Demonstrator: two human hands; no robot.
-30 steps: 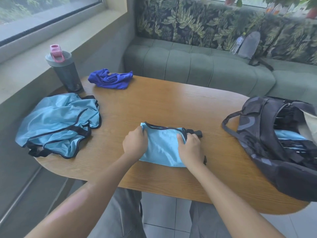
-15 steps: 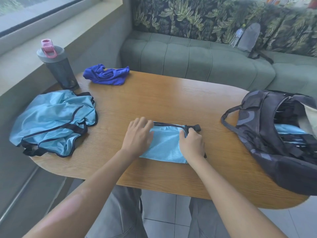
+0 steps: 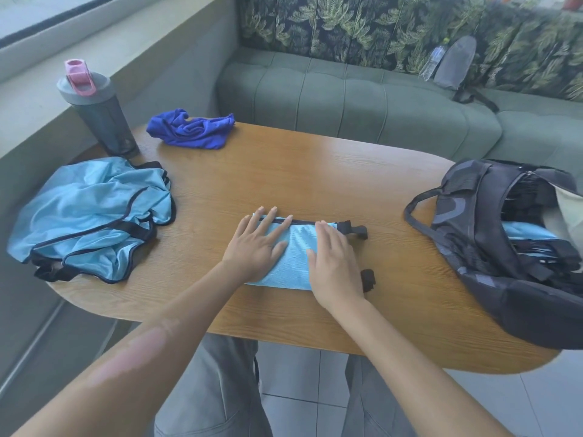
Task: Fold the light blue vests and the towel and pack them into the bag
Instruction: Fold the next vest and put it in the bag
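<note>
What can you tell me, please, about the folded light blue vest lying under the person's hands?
The folded vest is a compact rectangle of light blue, fine-mesh, slightly shiny fabric with dark piping along its far edge and black strap ends sticking out on its right side. It lies flat on the wooden table, near the front edge. The left hand and the right hand press on it with straight fingers, palms down, one over each end.

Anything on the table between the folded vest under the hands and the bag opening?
Nothing visible. The folded vest lies flat under the left hand and right hand; only bare table separates it from the bag, whose opening faces up and is unzipped. The bag's handle loop lies on that side.
</note>
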